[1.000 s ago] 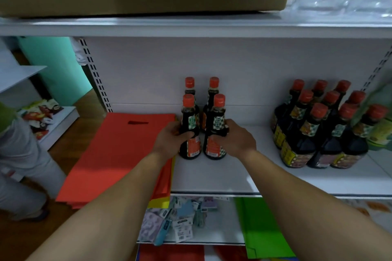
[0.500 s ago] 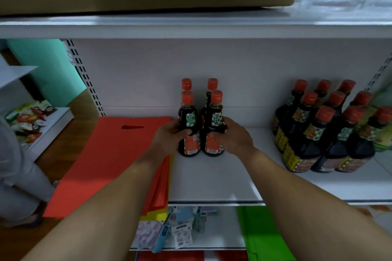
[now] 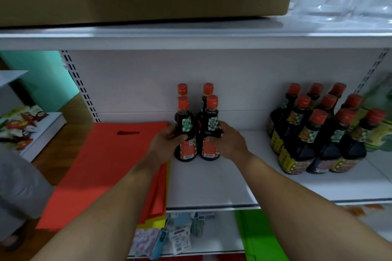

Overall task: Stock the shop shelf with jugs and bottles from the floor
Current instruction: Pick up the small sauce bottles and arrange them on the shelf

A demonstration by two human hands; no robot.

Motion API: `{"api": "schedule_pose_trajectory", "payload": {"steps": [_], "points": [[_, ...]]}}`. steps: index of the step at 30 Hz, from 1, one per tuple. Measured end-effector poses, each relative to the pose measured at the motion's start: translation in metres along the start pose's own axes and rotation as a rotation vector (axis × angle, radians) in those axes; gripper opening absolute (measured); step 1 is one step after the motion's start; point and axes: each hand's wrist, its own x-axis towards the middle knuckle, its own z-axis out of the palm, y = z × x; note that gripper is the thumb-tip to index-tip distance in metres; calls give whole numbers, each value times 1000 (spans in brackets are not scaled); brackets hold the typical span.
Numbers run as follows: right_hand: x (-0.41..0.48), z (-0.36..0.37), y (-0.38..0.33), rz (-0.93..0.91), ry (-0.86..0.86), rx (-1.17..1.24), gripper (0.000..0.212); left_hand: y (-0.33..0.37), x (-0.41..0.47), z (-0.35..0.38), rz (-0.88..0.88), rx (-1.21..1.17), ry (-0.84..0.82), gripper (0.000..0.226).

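**Two sauce bottles held upright at mid-frame, one in each hand**

The left hand (image 3: 167, 144) curls round the left dark glass bottle with a red cap (image 3: 184, 116), and the right hand (image 3: 230, 144) round its twin, the right bottle (image 3: 212, 118). Both stand vertical on the white metal shelf (image 3: 212, 182), straight ahead and equally near each hand. They now sit closer to the two rear bottles (image 3: 208, 88) than a second ago, and the grips are unchanged.

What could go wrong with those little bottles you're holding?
Your left hand and right hand hold the two front bottles close against the two back bottles; a hard push might knock those over. The bottles are tall and narrow, so a careless release could topple one toward the red bags.
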Motion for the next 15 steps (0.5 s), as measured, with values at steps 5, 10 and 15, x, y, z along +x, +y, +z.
{"api": "schedule_pose_trajectory", "payload": {"steps": [5, 10, 15], "points": [[-4, 2, -2, 21, 28, 29, 52, 1, -3, 1, 33, 67, 11, 42], [-10, 4, 0, 64, 57, 59, 63, 8, -3, -2, 28, 131, 5, 33], [-31, 0, -6, 53, 122, 77, 57, 20, -27, -2, 76, 309, 141, 21]]}}
